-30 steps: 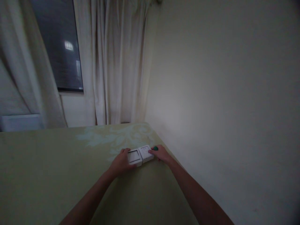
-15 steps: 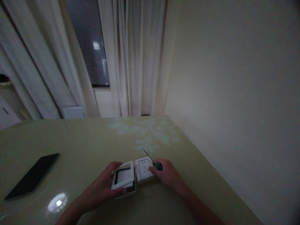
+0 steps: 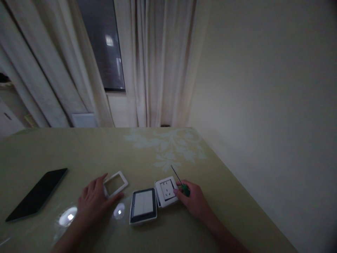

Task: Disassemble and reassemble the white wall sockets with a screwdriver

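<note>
On the left, my left hand grips a white rectangular cover frame by its near left side, thumb and fingers around it, at or just above the table. A wall switch lies between my hands, its dark inner border exposed around the white rockers. Touching or close beside it is a wall socket, its white cover frame looking slightly askew. My right hand holds a green-handled screwdriver, its thin shaft pointing up and left. That hand's thumb rests on the socket's right edge; its other fingers are partly hidden.
A black flat tablet-like object lies at the left of the glossy greenish table. The wall runs along the table's right edge. Curtains and a dark window are behind the far edge.
The white cover frame has come off the switch and moved left with my left hand. My right hand stays at the socket with the screwdriver; the socket's cover now looks shifted.
</note>
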The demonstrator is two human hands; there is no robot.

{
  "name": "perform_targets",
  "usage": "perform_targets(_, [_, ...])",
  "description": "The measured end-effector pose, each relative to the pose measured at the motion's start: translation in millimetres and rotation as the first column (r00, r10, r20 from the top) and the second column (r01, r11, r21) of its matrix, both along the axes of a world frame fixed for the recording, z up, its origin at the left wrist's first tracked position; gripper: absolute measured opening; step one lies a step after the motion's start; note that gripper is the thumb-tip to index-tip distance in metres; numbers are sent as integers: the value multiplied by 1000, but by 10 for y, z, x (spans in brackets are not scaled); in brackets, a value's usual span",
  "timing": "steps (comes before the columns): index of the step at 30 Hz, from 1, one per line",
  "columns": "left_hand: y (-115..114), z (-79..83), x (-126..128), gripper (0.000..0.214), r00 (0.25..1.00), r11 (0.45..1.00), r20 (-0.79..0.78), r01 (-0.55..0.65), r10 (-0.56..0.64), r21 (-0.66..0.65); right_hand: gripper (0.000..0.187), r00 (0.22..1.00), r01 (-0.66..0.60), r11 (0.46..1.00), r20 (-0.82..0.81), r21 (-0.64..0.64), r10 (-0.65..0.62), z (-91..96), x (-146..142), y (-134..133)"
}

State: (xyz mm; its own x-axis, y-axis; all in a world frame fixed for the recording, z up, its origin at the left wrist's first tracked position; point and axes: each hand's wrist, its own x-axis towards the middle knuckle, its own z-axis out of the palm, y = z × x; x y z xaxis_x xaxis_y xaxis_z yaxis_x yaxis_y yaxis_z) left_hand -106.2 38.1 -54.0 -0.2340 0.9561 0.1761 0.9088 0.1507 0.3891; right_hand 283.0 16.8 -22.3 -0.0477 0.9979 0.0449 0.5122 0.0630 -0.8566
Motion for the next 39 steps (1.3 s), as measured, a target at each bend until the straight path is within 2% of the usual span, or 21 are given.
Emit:
perform_targets(2, [-64,5,112,84,999,992,-21,50,-48,118,40,1000,22,1000,3,-1,-22,3,-9,-7])
perform_targets(5, [-193,-24,378,63,952,920,33,284,-303,272,38,999,48,999,16,20,-48,23,-18,-15])
perform_targets(8, [-334,-71,695,57,845,824,62,499,-532,269,35,997,67,996,30,53,-69,44,-10,-10])
perform_targets(10, [-400,-85,855,51,785,769,44,591,-618,244,31,997,65,995,39,78,-68,52,6,0])
perform_targets(14, [-457,-64,960,47,756,736,0,638,-655,226,29,998,49,991,34,128,-54,82,32,-9])
perform_targets(18, [-540,7,1007,74,778,715,-111,616,-619,330,35,1000,-12,981,-1,194,12,167,-5,-113])
perform_targets(20, [-602,69,1084,74,741,651,-153,654,-653,387,35,997,-78,968,-3,237,81,203,-44,-186])
perform_targets(23, [-673,169,1208,56,616,488,-241,761,-750,427,34,980,-191,941,9,279,197,207,-98,-272])
perform_targets(24, [-688,195,1236,52,580,449,-255,786,-774,424,35,976,-213,934,12,288,218,194,-110,-289])
perform_targets(26, [-713,229,1265,45,542,416,-227,802,-809,429,35,973,-223,927,13,301,230,155,-128,-306])
perform_targets(27, [-729,238,1269,47,544,426,-179,789,-820,443,34,974,-217,927,10,307,225,132,-134,-310])
perform_targets(28, [-747,243,1269,50,561,462,-100,758,-822,460,33,975,-211,927,6,311,220,109,-140,-315])
perform_targets(29, [-768,247,1268,52,588,521,6,713,-809,469,33,976,-209,926,2,314,219,89,-145,-321])
perform_targets(31, [-803,262,1260,45,636,674,255,597,-728,435,33,975,-208,922,-8,326,223,58,-158,-336])
perform_targets(33, [-801,297,1227,40,640,783,451,501,-621,368,35,974,-204,913,-23,354,227,45,-169,-347])
perform_targets(36, [-665,390,1058,45,642,889,614,329,-458,319,38,979,-160,905,-51,394,196,69,-171,-330])
perform_targets(39, [-399,471,693,57,630,964,737,79,-246,254,32,990,-67,930,-94,363,108,125,-146,-276])
